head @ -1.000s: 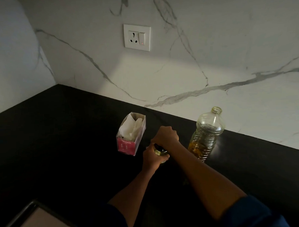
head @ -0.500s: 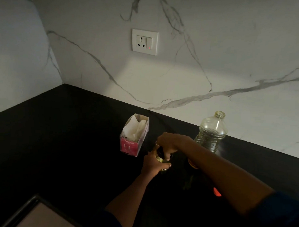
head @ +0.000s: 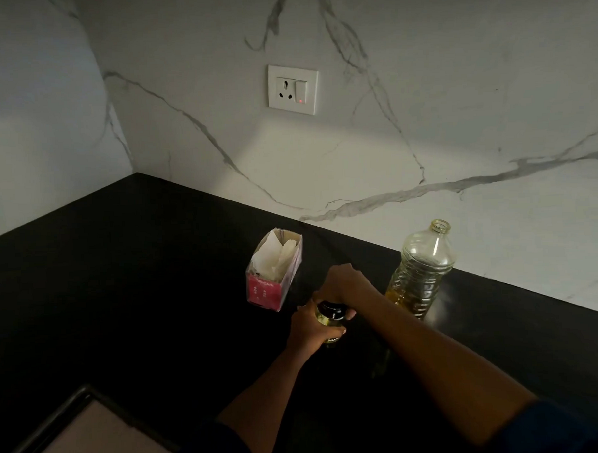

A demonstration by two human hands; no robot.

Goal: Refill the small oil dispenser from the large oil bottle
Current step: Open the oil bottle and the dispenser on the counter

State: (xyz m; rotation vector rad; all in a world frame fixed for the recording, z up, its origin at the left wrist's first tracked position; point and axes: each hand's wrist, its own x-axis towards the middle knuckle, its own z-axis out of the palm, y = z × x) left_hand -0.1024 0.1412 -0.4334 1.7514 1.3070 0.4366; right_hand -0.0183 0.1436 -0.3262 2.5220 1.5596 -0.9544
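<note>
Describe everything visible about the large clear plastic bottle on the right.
The large clear plastic bottle has a ribbed body, smooth rounded shoulder and short neck; its mouth is open, uncapped. A little yellow oil sits at the bottom. It stands upright, ungripped, on the black countertop close to the white marble wall.

Dark blue sleeves [head: 567, 430] end near the elbows, leaving both forearms [head: 433, 357] bare
</note>
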